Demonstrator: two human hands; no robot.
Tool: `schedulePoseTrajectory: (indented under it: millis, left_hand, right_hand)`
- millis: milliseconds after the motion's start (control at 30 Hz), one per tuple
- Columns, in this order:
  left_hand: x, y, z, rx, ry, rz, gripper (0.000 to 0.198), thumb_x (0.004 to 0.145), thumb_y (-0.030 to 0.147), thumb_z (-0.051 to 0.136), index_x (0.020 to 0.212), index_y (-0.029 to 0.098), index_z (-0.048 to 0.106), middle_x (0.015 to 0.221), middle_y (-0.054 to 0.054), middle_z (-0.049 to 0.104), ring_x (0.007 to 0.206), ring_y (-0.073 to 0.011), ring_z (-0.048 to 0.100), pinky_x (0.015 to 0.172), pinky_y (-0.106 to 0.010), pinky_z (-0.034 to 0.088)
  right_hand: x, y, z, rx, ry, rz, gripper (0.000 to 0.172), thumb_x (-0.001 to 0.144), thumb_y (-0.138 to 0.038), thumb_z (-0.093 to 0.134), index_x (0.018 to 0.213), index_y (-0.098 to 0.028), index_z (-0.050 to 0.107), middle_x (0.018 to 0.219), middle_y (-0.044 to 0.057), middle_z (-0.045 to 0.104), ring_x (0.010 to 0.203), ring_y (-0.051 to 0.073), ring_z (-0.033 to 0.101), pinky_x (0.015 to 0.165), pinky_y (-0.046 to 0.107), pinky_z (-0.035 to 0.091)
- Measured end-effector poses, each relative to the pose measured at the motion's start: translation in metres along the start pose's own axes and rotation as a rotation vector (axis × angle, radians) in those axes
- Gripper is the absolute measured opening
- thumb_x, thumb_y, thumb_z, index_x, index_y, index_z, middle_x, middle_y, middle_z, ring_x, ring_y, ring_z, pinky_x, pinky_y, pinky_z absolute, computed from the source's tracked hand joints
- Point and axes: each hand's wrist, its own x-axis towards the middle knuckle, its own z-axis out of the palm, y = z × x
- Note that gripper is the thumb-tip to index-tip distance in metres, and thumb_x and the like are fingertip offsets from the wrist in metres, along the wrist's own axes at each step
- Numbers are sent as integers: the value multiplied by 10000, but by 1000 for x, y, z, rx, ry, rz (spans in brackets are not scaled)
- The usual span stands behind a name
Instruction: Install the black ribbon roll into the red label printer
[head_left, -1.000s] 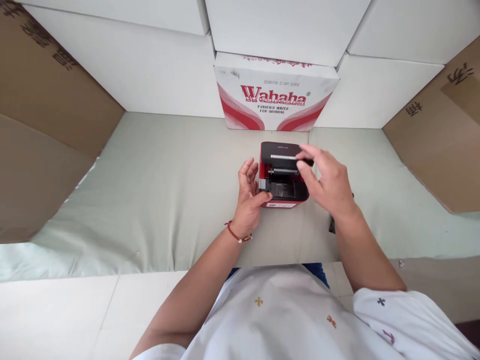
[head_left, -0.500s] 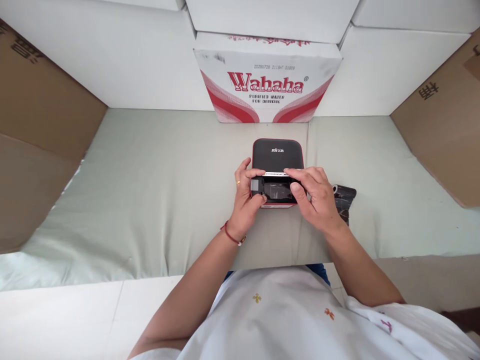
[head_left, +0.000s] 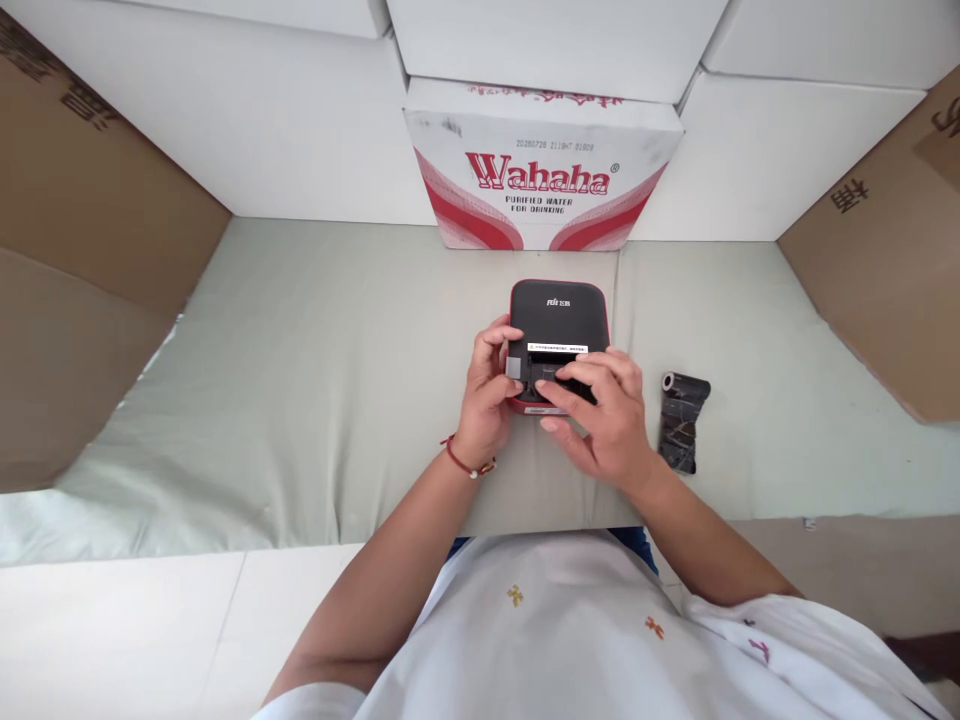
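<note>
A small black device with a red edge, apparently a compact label printer (head_left: 559, 321), lies flat on the cloth. It has a white label strip across it and a dark recess near its front. My left hand (head_left: 487, 400) holds its left side, thumb on the near corner and fingers higher up. My right hand (head_left: 609, 420) reaches over the front right, fingers apart, with the fingertips at the recess. Those fingers partly cover the recess, so its contents cannot be made out. Right of the hand lies a black, shiny film roll (head_left: 679, 425), partly unrolled.
A white and red Wahaha water carton (head_left: 540, 190) stands behind the printer, against white boxes (head_left: 315, 130). Brown cartons flank the surface at left (head_left: 97, 230) and right (head_left: 885, 260). Pale green cloth (head_left: 337, 380) covers the surface, whose front edge drops to a tiled floor.
My right hand has moved from the white strip down and left to the recess, fingers spreading. My left fingers have left the strip for the printer's left side. The view has shifted slightly.
</note>
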Motion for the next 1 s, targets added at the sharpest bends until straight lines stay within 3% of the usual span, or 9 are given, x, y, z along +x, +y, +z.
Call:
schedulePoseTrajectory:
  millis: [133, 300, 500, 767, 900, 1000]
  left_hand:
    - [9, 2, -3, -68, 37, -8, 534, 690, 232, 797, 1196, 332, 659, 1424, -11, 664, 1531, -287, 500, 1311, -437, 390]
    - [16, -1, -16, -72, -6, -58, 784, 659, 208, 859, 1362, 418, 585, 1580, 2, 589, 1643, -275, 394, 1352, -440, 356]
    - [29, 0, -31, -138, -73, -217, 926, 605, 67, 767, 1420, 468, 581, 1490, 18, 619, 1568, -251, 471, 1335, -431, 404]
    - [38, 1, -29, -225, -142, -212, 906, 536, -7, 723, 1329, 416, 612, 1395, 30, 647, 1398, -211, 561, 1126, -308, 503]
    - [37, -5, -27, -247, -155, -185, 809, 544, 9, 721, 1245, 399, 619, 1403, 42, 655, 1391, -213, 556, 1146, -332, 473]
    - [34, -11, -24, -244, -164, -178, 689, 570, 84, 746, 1189, 366, 641, 1410, 35, 651, 1401, -230, 544, 1163, -349, 460]
  right_hand:
    - [0, -9, 5, 1, 24, -57, 291, 1072, -335, 623, 1302, -365, 799, 1226, 68, 799, 1227, 305, 655, 1176, 563, 488]
    - [-4, -10, 5, -24, 2, 19, 267, 1056, -323, 664, 1256, -425, 809, 1241, 13, 830, 1204, 312, 662, 1149, 589, 462]
    - [-4, -15, 3, -65, 126, -40, 219, 1045, -322, 738, 1246, -360, 816, 1155, 21, 845, 1111, 294, 626, 985, 502, 481]
    - [1, -17, 6, -67, 157, -106, 199, 1033, -229, 741, 1208, -272, 826, 1143, 39, 839, 1119, 252, 632, 989, 418, 548]
    - [7, -20, 1, -32, 161, -145, 179, 1041, -210, 727, 1182, -248, 830, 1120, 50, 850, 1102, 249, 668, 963, 412, 576]
    - [25, -14, -17, 122, 67, -107, 191, 1089, -265, 655, 1038, -241, 838, 1109, 63, 853, 1105, 254, 702, 967, 422, 602]
